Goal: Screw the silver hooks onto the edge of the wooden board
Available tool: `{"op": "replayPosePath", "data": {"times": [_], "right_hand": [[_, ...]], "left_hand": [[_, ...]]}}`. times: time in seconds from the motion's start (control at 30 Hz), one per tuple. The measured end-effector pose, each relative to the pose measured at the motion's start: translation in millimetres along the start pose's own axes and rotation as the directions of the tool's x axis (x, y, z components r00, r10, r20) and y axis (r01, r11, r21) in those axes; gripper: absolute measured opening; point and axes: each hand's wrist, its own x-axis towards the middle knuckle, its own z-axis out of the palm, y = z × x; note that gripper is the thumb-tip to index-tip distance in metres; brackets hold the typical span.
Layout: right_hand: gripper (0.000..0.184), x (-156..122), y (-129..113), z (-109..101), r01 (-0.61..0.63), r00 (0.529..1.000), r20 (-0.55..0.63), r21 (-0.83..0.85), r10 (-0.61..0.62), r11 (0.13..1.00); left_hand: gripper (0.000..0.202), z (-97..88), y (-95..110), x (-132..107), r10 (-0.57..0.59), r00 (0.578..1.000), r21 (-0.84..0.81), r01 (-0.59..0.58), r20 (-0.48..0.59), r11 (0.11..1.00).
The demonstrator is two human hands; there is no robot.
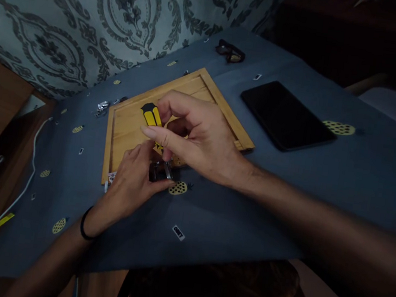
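My right hand [202,137] is closed around a yellow and black screwdriver [151,115], held tilted with its handle up and its lower end over the panel's near edge. Below it, my left hand [135,174] grips a metal hinge [167,169] between thumb and fingers at that same edge. Fingers partly cover the hinge, and I cannot make out whether the screwdriver's tip touches a screw. A framed wooden panel [107,149], like a cabinet door, lies flat under both hands. Another shiny metal hinge [102,106] rests beyond the panel's left side.
A black tablet [287,115] lies right of the panel. Dark-framed glasses [230,51] are farther back. The blue patterned cloth [241,211] covers the table. A white cable [33,162] runs along the left edge, and a patterned wall or curtain [72,22] borders the back.
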Motion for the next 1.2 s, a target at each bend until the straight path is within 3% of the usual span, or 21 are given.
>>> {"op": "replayPosePath", "data": {"times": [0.17,0.57,0.7,0.8,0.9,1.1,1.2], "right_hand": [[0.031,0.3,1.2,-0.4,0.001,1.000,0.003,-0.005,-0.001,1.000],[0.030,0.9,-2.6,-2.2,-0.071,0.996,0.048,-0.001,0.071,0.997],[0.028,1.8,-2.7,-2.9,-0.048,0.998,0.039,-0.019,0.049,0.999],[0.017,1.9,-3.6,-3.7,-0.041,0.994,0.099,-0.019,0.042,0.999],[0.022,1.7,-3.7,-3.8,-0.034,0.987,0.160,0.033,0.029,0.999],[0.033,2.0,-2.4,-2.4,-0.090,0.995,0.056,0.021,0.088,0.996],[0.025,2.2,-2.7,-3.1,-0.101,0.992,0.080,0.028,0.099,0.994]], "left_hand": [[0.068,0.6,-0.9,-0.6,0.004,1.000,0.028,-0.004,0.015,1.000],[0.049,2.1,-2.7,-2.0,0.029,0.999,0.026,-0.029,-0.021,0.999],[0.053,1.6,-3.0,-2.3,0.025,0.999,0.016,-0.025,-0.038,1.000],[0.055,0.6,-1.8,-1.7,0.016,0.999,0.015,-0.016,-0.027,1.000],[0.056,0.5,-1.1,-1.2,0.006,1.000,0.023,-0.005,-0.017,1.000],[0.052,2.1,-2.6,-1.7,0.021,0.999,0.033,-0.019,-0.047,0.999],[0.053,1.6,-2.6,-1.9,0.026,0.998,0.040,-0.024,-0.048,0.999]]}}
